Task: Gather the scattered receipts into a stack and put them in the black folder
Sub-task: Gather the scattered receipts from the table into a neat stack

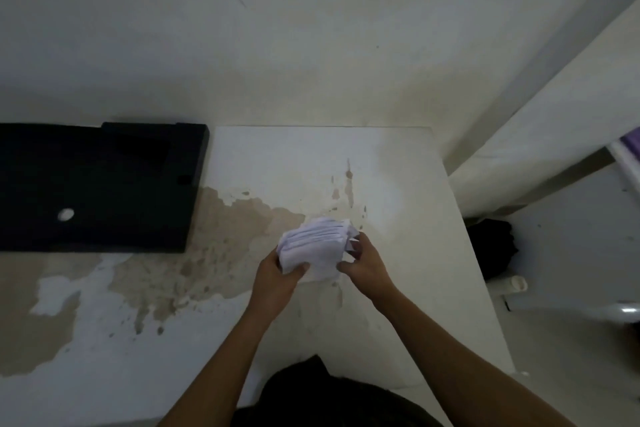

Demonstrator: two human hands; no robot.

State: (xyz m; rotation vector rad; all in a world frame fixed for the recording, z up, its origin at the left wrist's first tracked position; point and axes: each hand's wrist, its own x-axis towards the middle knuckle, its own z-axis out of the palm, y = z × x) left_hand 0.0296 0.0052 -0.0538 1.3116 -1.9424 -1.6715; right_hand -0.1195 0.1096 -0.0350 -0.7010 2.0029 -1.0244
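Note:
A bundle of white receipts [317,244] is held just above the table, right of centre. My left hand [277,274] grips its left side, thumb on top. My right hand [363,262] holds the right edge with fingers curled around it. The sheets are roughly aligned, with loose corners sticking out at the right. The black folder [100,187] lies flat and closed at the table's back left, well apart from both hands, with a small white round mark on its cover.
The white table [398,184] is worn, with large brown peeled patches in the middle and left. A wall rises right behind it. The table's right edge drops to the floor, where a dark bundle [495,250] and a white pipe [516,284] lie.

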